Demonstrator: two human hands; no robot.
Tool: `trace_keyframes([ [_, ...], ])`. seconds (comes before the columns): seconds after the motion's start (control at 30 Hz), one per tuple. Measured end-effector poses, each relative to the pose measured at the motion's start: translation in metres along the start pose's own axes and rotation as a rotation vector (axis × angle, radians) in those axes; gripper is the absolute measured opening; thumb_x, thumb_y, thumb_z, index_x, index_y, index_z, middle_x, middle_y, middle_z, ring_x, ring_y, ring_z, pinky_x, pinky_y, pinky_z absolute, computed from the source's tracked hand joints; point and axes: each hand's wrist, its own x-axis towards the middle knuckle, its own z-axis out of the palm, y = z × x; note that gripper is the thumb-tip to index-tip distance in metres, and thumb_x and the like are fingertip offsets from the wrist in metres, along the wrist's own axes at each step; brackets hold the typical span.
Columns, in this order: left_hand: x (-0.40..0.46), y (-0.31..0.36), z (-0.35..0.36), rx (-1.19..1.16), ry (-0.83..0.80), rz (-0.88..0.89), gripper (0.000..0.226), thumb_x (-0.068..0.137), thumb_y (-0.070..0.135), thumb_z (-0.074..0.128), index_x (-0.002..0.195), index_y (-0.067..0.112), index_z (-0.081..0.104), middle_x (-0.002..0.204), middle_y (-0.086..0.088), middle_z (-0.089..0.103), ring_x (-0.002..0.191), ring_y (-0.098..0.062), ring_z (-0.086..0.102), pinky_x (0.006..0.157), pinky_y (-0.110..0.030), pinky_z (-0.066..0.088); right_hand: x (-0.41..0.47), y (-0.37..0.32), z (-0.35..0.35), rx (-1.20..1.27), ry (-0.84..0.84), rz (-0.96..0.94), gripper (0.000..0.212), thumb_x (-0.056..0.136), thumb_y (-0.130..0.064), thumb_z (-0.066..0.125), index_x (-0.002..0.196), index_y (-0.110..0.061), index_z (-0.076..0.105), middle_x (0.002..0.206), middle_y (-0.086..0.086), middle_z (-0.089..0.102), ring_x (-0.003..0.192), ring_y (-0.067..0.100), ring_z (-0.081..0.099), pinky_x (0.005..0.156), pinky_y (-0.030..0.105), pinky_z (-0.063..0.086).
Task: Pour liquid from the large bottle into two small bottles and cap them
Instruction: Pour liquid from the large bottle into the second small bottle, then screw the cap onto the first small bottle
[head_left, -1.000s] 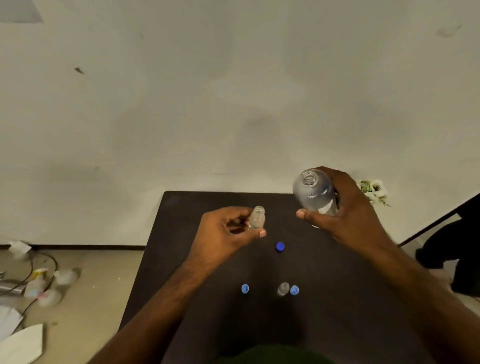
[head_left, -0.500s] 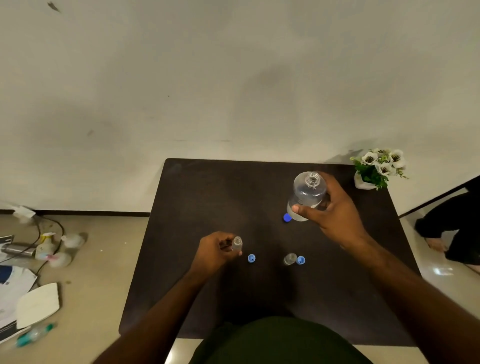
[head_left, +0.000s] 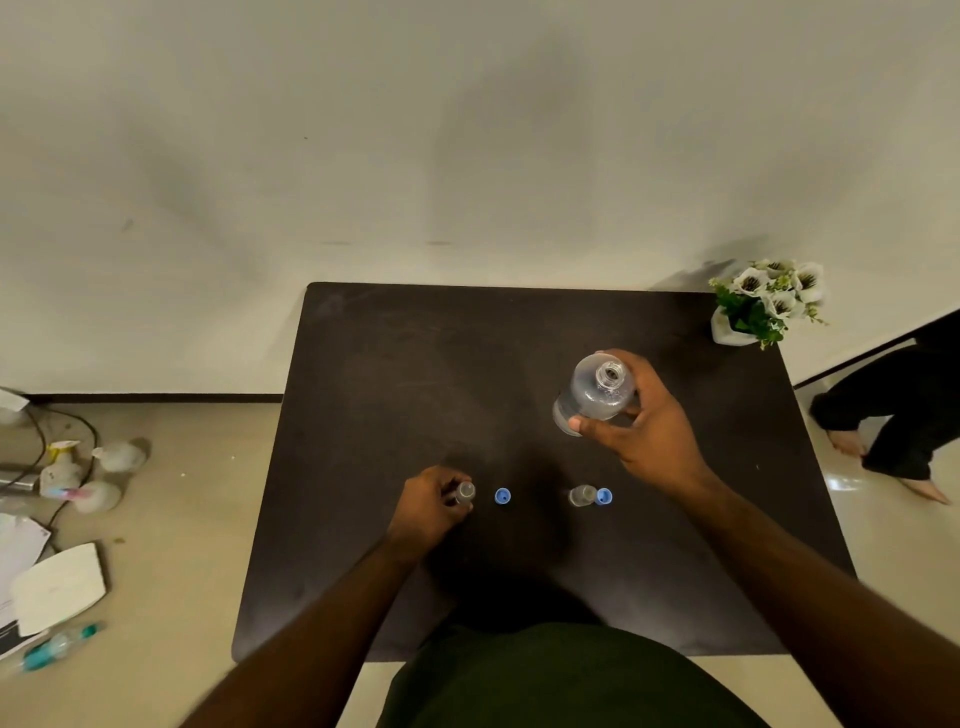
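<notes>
The left hand (head_left: 428, 506) was closed around a small bottle (head_left: 465, 491), uncapped, at the near left of the dark table (head_left: 395, 374); whether the bottle's base touched the table could not be told. A blue cap (head_left: 502, 496) lay just to the right of it, apart from the hand. The right hand (head_left: 644, 426) was wrapped around the large bottle (head_left: 592, 397), thumb across the front and fingers behind. That bottle was open-mouthed, roughly upright, and at the right middle of the table; its base appeared to be at or near the surface. A second small bottle (head_left: 582, 495), also uncapped, stood near the table's front centre with a second blue cap (head_left: 603, 497) touching or just beside its right side. A potted plant (head_left: 763, 304) sat at the far right corner.
</notes>
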Motion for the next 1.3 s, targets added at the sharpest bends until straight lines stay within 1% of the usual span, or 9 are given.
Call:
trace_keyframes([
  [0.23, 0.007, -0.010, 0.007, 0.036, 0.008, 0.036, 0.027, 0.079, 0.010, 0.083, 0.102, 0.020, 0.075, 0.100, 0.006, 0.071, 0.091, -0.007, 0.070, 0.082, -0.022, 0.057, 0.004, 0.008, 0.009, 0.014, -0.013, 0.021, 0.074, 0.071, -0.017, 0.091, 0.133, -0.030, 0.053, 0.126, -0.016, 0.061, 0.118, 0.005, 0.060, 0.096, 0.025, 0.054],
  [0.43, 0.013, -0.012, 0.012, 0.024, -0.003, 0.050, 0.032, 0.077, 0.007, 0.084, 0.102, 0.025, 0.073, 0.103, 0.005, 0.070, 0.094, -0.007, 0.069, 0.086, -0.022, 0.057, 0.008, 0.015, 0.010, -0.006, -0.029, 0.029, 0.076, 0.071, -0.018, 0.091, 0.135, -0.028, 0.052, 0.128, -0.016, 0.060, 0.121, 0.005, 0.059, 0.098, 0.025, 0.053],
  [0.63, 0.013, -0.013, 0.014, -0.005, 0.019, 0.057, 0.043, 0.076, 0.002, 0.083, 0.095, 0.037, 0.066, 0.101, 0.008, 0.070, 0.095, -0.007, 0.070, 0.085, -0.018, 0.056, 0.019, 0.026, 0.015, -0.020, -0.053, 0.046, 0.075, 0.070, -0.017, 0.091, 0.133, -0.028, 0.053, 0.125, -0.018, 0.062, 0.117, 0.002, 0.060, 0.095, 0.018, 0.052],
  [0.73, 0.012, -0.015, 0.015, -0.008, 0.021, 0.061, 0.040, 0.075, -0.001, 0.081, 0.102, 0.027, 0.071, 0.103, 0.008, 0.068, 0.097, -0.008, 0.070, 0.085, -0.010, 0.053, 0.028, 0.034, 0.022, -0.035, -0.060, 0.049, 0.074, 0.068, -0.015, 0.092, 0.131, -0.027, 0.055, 0.121, -0.021, 0.063, 0.113, -0.006, 0.060, 0.090, 0.010, 0.049],
  [0.87, 0.009, -0.018, 0.011, -0.001, 0.016, 0.072, 0.046, 0.073, -0.003, 0.083, 0.115, 0.013, 0.072, 0.110, 0.006, 0.066, 0.105, -0.011, 0.069, 0.093, -0.005, 0.048, 0.041, 0.046, 0.031, -0.067, -0.082, 0.079, 0.074, 0.069, -0.014, 0.091, 0.129, -0.032, 0.052, 0.116, -0.026, 0.060, 0.108, -0.013, 0.058, 0.085, 0.004, 0.046],
  [1.0, 0.000, -0.020, 0.002, -0.004, 0.020, 0.070, 0.053, 0.075, 0.002, 0.085, 0.123, 0.014, 0.068, 0.119, 0.006, 0.065, 0.111, -0.007, 0.065, 0.100, -0.010, 0.047, 0.054, 0.061, 0.039, -0.088, -0.106, 0.124, 0.074, 0.070, -0.013, 0.090, 0.130, -0.032, 0.051, 0.115, -0.026, 0.058, 0.106, -0.009, 0.058, 0.091, 0.012, 0.047],
  [1.1, -0.008, -0.021, -0.004, -0.012, 0.050, 0.063, 0.054, 0.076, 0.006, 0.086, 0.125, 0.018, 0.067, 0.121, 0.010, 0.064, 0.110, -0.004, 0.064, 0.099, -0.010, 0.048, 0.062, 0.070, 0.045, -0.078, -0.099, 0.149, 0.073, 0.069, -0.011, 0.089, 0.129, -0.031, 0.052, 0.113, -0.028, 0.059, 0.104, -0.016, 0.057, 0.085, 0.005, 0.045],
  [1.2, -0.012, -0.018, -0.006, -0.029, 0.073, 0.057, 0.054, 0.076, 0.008, 0.087, 0.126, 0.018, 0.067, 0.120, 0.011, 0.064, 0.108, -0.002, 0.063, 0.096, -0.004, 0.046, 0.068, 0.077, 0.052, -0.074, -0.120, 0.179, 0.072, 0.071, -0.010, 0.088, 0.131, -0.028, 0.051, 0.111, -0.028, 0.058, 0.102, -0.012, 0.058, 0.083, 0.005, 0.044],
  [1.3, -0.013, -0.014, -0.006, -0.035, 0.083, 0.049, 0.054, 0.077, 0.010, 0.087, 0.126, 0.019, 0.067, 0.121, 0.013, 0.064, 0.108, 0.000, 0.063, 0.095, -0.003, 0.045, 0.073, 0.082, 0.057, -0.077, -0.132, 0.176, 0.070, 0.072, -0.009, 0.087, 0.127, -0.033, 0.050, 0.110, -0.029, 0.057, 0.102, -0.014, 0.057, 0.083, 0.001, 0.042],
])
